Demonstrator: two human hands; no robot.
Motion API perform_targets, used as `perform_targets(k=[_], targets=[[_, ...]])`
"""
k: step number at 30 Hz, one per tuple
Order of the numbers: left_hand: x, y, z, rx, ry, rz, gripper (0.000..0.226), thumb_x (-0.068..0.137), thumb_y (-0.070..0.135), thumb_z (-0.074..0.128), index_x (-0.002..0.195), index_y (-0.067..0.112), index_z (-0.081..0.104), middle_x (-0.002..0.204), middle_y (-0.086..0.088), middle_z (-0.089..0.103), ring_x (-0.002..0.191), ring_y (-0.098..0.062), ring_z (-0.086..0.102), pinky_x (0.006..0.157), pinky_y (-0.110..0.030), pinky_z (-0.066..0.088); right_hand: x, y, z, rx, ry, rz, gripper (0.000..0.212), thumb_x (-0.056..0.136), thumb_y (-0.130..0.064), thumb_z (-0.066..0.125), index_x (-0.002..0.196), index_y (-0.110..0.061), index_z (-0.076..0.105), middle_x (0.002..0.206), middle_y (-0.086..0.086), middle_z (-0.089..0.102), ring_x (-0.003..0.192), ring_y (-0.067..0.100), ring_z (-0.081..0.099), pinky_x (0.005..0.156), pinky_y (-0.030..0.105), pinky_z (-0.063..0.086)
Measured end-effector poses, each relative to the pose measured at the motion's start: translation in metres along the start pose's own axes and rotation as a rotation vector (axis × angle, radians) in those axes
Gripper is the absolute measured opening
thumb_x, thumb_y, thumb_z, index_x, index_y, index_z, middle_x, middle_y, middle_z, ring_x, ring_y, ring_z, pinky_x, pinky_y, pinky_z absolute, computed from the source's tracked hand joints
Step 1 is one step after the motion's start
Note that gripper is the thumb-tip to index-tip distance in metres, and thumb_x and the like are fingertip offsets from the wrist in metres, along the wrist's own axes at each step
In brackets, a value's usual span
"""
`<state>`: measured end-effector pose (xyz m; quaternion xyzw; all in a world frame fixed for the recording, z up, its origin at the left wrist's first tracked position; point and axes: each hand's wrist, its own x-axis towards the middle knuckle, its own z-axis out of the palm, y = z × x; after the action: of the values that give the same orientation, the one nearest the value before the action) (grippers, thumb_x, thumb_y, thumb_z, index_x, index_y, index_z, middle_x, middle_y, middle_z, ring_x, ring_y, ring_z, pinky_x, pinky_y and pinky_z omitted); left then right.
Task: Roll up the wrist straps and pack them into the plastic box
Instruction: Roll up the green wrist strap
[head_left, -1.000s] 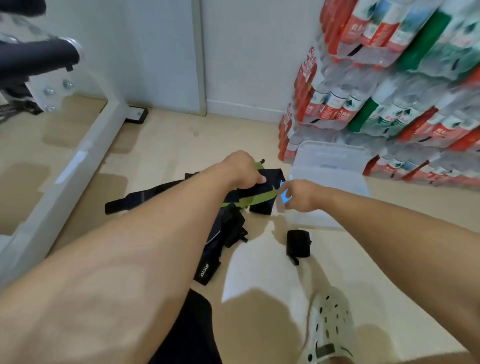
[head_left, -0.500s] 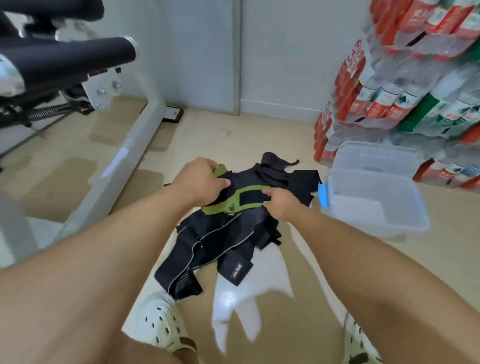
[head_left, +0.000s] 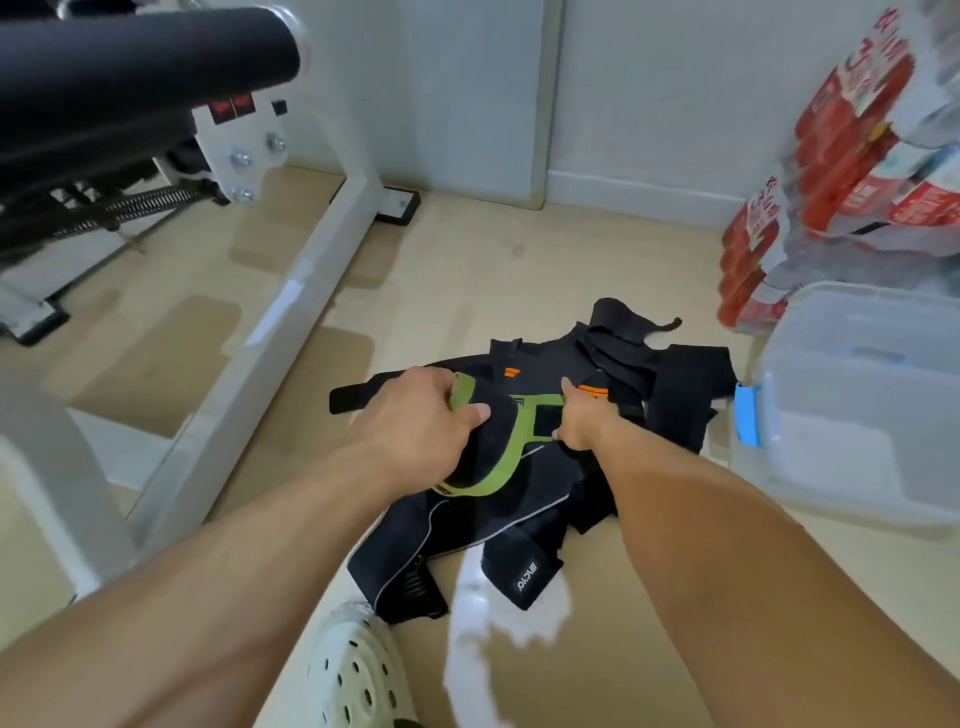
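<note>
On the floor just beyond the white shoe (head_left: 358, 670) lies a pile of black straps (head_left: 524, 499). Left hand (head_left: 415, 421) and right hand (head_left: 584, 423) each grip the green-edged strap (head_left: 511, 457), ready for rolling. Next, roll it tightly. Farther right stands the plastic box (head_left: 857, 395).

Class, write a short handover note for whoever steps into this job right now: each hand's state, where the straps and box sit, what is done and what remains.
Left hand: grips one end of the green-edged strap.
Right hand: pinches the same strap further along.
The strap lies stretched between the hands over the pile of black straps on the floor.
The plastic box stands open to the right of the pile; no straps can be seen in it.
Done: one strap picked out.
Left: roll it, box it, then roll and pack the rest.
</note>
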<state>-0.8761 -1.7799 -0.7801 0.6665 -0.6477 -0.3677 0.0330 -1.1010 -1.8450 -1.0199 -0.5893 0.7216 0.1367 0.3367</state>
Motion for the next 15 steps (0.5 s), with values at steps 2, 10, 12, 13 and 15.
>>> perform_targets(k=[2,10,12,13,15], targets=[[0.001,0.000,-0.002,0.006,-0.007,0.000,0.042,0.099,0.038,0.063,0.066,0.025,0.042,0.062,0.007,0.045,0.058,-0.013,0.044,0.052,-0.030,0.031,-0.004,0.005,0.010,-0.009,-0.063,0.045,0.092,0.091,-0.032,0.074,0.161,-0.014,0.017,0.151,0.013,0.044,0.139,0.040,0.040,0.109,0.047,0.042],[-0.007,0.009,-0.016,0.003,0.011,0.015,0.021,0.101,0.039,0.061,0.094,0.021,0.053,0.084,0.001,0.057,0.080,-0.024,0.056,0.066,-0.033,0.042,-0.073,0.009,-0.036,-0.071,0.271,-0.174,0.023,0.093,-0.042,0.070,0.104,-0.025,0.059,0.105,0.005,0.060,0.115,0.031,0.053,0.086,0.034,0.040],[-0.014,0.014,-0.023,-0.017,0.032,0.040,0.022,0.103,0.036,0.059,0.106,0.016,0.052,0.087,-0.001,0.056,0.079,-0.024,0.054,0.064,-0.033,0.040,-0.093,0.004,-0.068,0.000,0.283,-0.267,0.022,0.094,-0.039,0.068,0.095,-0.023,0.052,0.084,-0.002,0.059,0.106,0.025,0.056,0.100,0.036,0.039],[-0.019,0.017,-0.026,-0.048,0.033,0.035,0.021,0.104,0.034,0.057,0.108,0.014,0.050,0.087,-0.002,0.055,0.078,-0.022,0.053,0.061,-0.033,0.038,-0.106,0.002,-0.085,0.001,0.286,-0.305,0.022,0.095,-0.038,0.066,0.095,-0.021,0.052,0.080,-0.003,0.060,0.100,0.021,0.055,0.110,0.037,0.035],[-0.027,0.021,-0.031,-0.137,0.054,0.015,0.019,0.106,0.032,0.053,0.107,0.013,0.049,0.091,-0.003,0.054,0.076,-0.017,0.051,0.058,-0.031,0.036,-0.139,-0.007,-0.120,0.030,0.319,-0.361,0.023,0.095,-0.039,0.067,0.092,-0.021,0.052,0.081,0.001,0.063,0.093,0.022,0.055,0.098,0.039,0.044]])
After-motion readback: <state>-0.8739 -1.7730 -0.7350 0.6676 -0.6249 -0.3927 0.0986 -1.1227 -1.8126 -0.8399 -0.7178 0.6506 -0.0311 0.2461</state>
